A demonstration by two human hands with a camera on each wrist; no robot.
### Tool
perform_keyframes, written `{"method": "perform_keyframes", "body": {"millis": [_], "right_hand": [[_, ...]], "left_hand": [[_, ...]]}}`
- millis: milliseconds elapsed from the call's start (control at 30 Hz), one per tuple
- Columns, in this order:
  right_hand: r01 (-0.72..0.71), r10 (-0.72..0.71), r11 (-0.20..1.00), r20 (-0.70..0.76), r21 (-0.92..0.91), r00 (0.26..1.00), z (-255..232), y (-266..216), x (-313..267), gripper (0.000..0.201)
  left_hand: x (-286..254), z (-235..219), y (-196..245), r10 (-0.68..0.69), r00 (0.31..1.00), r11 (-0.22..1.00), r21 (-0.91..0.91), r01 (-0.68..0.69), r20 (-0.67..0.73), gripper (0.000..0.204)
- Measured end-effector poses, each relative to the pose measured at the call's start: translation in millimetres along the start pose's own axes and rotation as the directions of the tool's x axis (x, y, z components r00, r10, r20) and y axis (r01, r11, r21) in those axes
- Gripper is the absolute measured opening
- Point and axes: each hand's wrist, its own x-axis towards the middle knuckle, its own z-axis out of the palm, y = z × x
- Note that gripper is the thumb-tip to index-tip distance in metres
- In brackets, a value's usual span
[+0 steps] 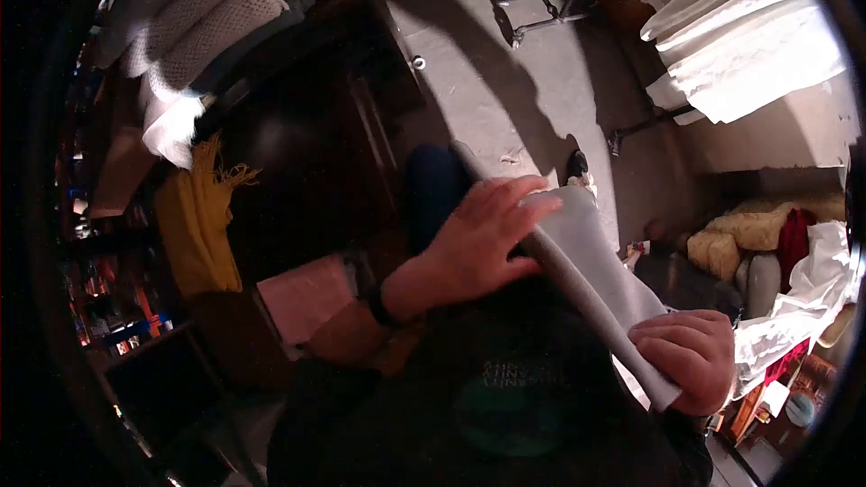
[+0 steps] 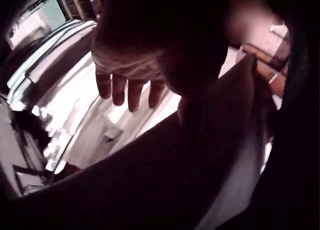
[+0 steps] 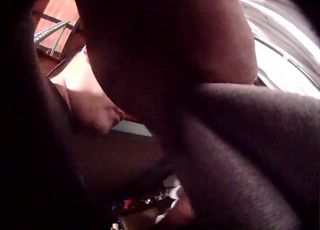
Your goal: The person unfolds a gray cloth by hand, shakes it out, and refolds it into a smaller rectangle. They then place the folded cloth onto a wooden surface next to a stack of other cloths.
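A length of plain grey cloth (image 1: 595, 257) stretches slantwise in front of the dark-clothed body, with a thick folded edge running down to the right. My right hand (image 1: 690, 356) grips its lower end, fingers curled over the fold. In the right wrist view the grey cloth (image 3: 250, 145) comes out from under the palm. Near the upper part, my left hand (image 1: 483, 234) lies over the fold with fingers extended and thumb spread apart. The left wrist view shows the left hand (image 2: 135, 65) in shadow, its fingers straight, above the dark underside of the cloth (image 2: 165, 160).
A cream knitted, fringed textile (image 1: 216, 18) and a mustard fringed scarf (image 1: 198, 225) hang at left. A pink folded piece (image 1: 307, 298) lies below them. White fabric (image 1: 749, 45) hangs from a rack at upper right; yellowish bundles (image 1: 744, 234) lie at right. Grey floor (image 1: 451, 63) shows ahead.
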Motion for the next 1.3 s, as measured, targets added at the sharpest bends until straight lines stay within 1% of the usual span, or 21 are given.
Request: {"method": "perform_keyframes", "body": {"millis": [67, 167, 333, 400, 467, 500, 633, 700, 767, 833, 867, 900, 933, 1000, 1033, 1067, 1100, 1167, 1233, 1267, 1300], "right_hand": [[0.084, -0.086, 0.996, -0.056, -0.035, 0.995, -14, 3, -14, 0.026], [0.183, -0.191, 0.976, -0.060, -0.120, 0.980, -39, 10, -42, 0.038], [0.064, -0.093, 0.991, -0.254, -0.121, 0.963, -60, -4, -92, 0.028], [-0.008, -0.038, 0.995, -0.430, -0.104, 0.902, -61, -7, -115, 0.025], [-0.078, 0.014, 0.994, -0.646, -0.071, 0.764, -57, -9, -134, 0.029], [-0.092, 0.084, 0.995, -0.732, 0.029, 0.676, -59, -10, -137, 0.028], [-0.464, 0.341, 0.831, -0.940, 0.306, -0.010, -88, 11, -193, 0.035], [-0.525, 0.368, 0.741, -0.907, 0.419, -0.204, -110, 32, -211, 0.042], [-0.638, 0.382, 0.694, -0.922, 0.333, -0.065, -137, 57, -232, 0.045], [-0.221, 0.536, 0.795, -0.825, 0.565, -0.179, -142, 66, -186, 0.050], [-0.363, 0.483, 0.797, -0.870, 0.483, -0.099, -149, 74, -190, 0.049], [-0.357, 0.481, 0.801, -0.872, 0.481, -0.097, -154, 80, -192, 0.049], [-0.893, 0.326, 0.445, -0.941, 0.063, 0.096, -157, 85, -193, 0.043], [-0.350, 0.532, 0.797, -0.847, 0.493, 0.018, -169, 117, -205, 0.036], [-0.012, 0.624, 0.781, -0.782, 0.624, -0.020, -172, 128, -200, 0.032], [-0.495, 0.361, 0.824, -0.929, 0.275, 0.085, -165, 132, -198, 0.032], [-0.796, 0.141, 0.578, -0.939, -0.180, 0.315, -155, 130, -184, 0.033], [-0.820, 0.107, 0.251, -0.827, -0.515, 0.552, -145, 142, -182, 0.033], [-0.782, 0.106, 0.293, -0.794, -0.551, 0.599, -137, 147, -178, 0.033], [-0.728, 0.042, 0.215, -0.739, -0.651, 0.673, -132, 143, -173, 0.033], [-0.672, -0.054, 0.326, -0.723, -0.665, 0.689, -125, 141, -161, 0.034]], "left_hand": [[-9, 24, -54, -0.038, 0.986, 0.962, 0.271, -0.008, 0.162, 0.067], [-22, 57, -111, -0.178, 0.926, 0.963, 0.254, 0.094, 0.332, 0.066], [-27, 88, -143, -0.104, 0.925, 0.984, 0.174, 0.042, 0.365, 0.054], [-18, 92, -141, -0.212, 0.887, 0.963, 0.244, 0.118, 0.410, 0.037], [-10, 93, -145, -0.189, 0.882, 0.958, 0.279, 0.068, 0.432, 0.024], [-8, 90, -149, -0.093, 0.947, 0.974, 0.224, 0.023, 0.307, 0.022], [18, 46, -152, 0.068, 0.997, 0.966, 0.254, -0.054, -0.047, 0.023], [36, 10, -143, 0.131, 0.968, 0.926, 0.374, -0.044, -0.212, 0.026], [56, -31, -124, 0.228, 0.929, 0.874, 0.481, -0.064, -0.291, 0.030], [71, -72, -103, 0.332, 0.881, 0.789, 0.611, -0.063, -0.338, 0.031], [76, -93, -95, 0.356, 0.866, 0.746, 0.665, -0.037, -0.351, 0.031], [82, -112, -85, 0.363, 0.859, 0.738, 0.674, -0.028, -0.362, 0.029], [86, -130, -75, 0.371, 0.851, 0.729, 0.684, -0.019, -0.371, 0.027], [86, -159, -59, 0.424, 0.833, 0.651, 0.759, -0.007, -0.356, 0.026], [85, -172, -54, 0.471, 0.817, 0.573, 0.820, 0.004, -0.333, 0.025], [80, -184, -52, 0.474, 0.816, 0.565, 0.825, 0.006, -0.330, 0.025], [72, -196, -51, 0.497, 0.805, 0.527, 0.849, 0.017, -0.325, 0.025], [57, -209, -30, 0.490, 0.811, 0.497, 0.867, 0.044, -0.321, 0.027], [26, -228, -21, 0.440, 0.846, 0.447, 0.890, 0.084, -0.301, 0.028], [11, -235, -14, 0.390, 0.875, 0.401, 0.908, 0.120, -0.288, 0.029], [1, -233, -1, 0.395, 0.862, 0.437, 0.890, 0.128, -0.317, 0.028]]}}
